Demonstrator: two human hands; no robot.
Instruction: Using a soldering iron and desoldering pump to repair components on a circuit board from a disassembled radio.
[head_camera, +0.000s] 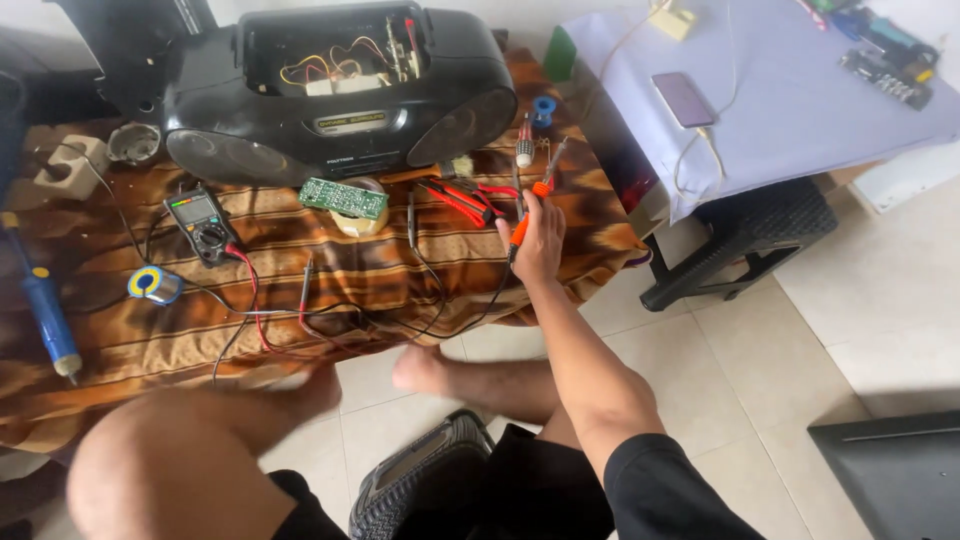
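Screwdriver (521, 226), orange-handled, sits in the right hand (537, 243), whose fingers are curled around the handle, pinching it near the right edge of the table (120, 340). Its tip points up and away toward a second screwdriver (524, 147) with a red and white handle, which lies just beyond on the striped brown cloth (400, 270). Just left of the hand lie red-handled pliers (458, 199), and a black probe (411, 215) lies beside them. A green circuit board (344, 197) rests on a pale roll further left, in front of a black boombox (340, 90) whose top is open, showing coloured wires inside. A blue spool (542, 108) stands to the right of the boombox.

Left again, a multimeter (201, 224) lies on the cloth, its red and black leads (260, 310) trailing toward the near edge, with a red probe (306, 285) lying among them. A solder reel (153, 284) sits near the meter, and a blue soldering iron (42, 305) lies at the far left edge. A white socket block (72, 165) stands at the back left.

The left hand is out of view. Bare knees and a foot show below the table. To the right, a phone (683, 98) on a charging cable lies on a pale lilac sheet (800, 110) over a black stool (745, 235).
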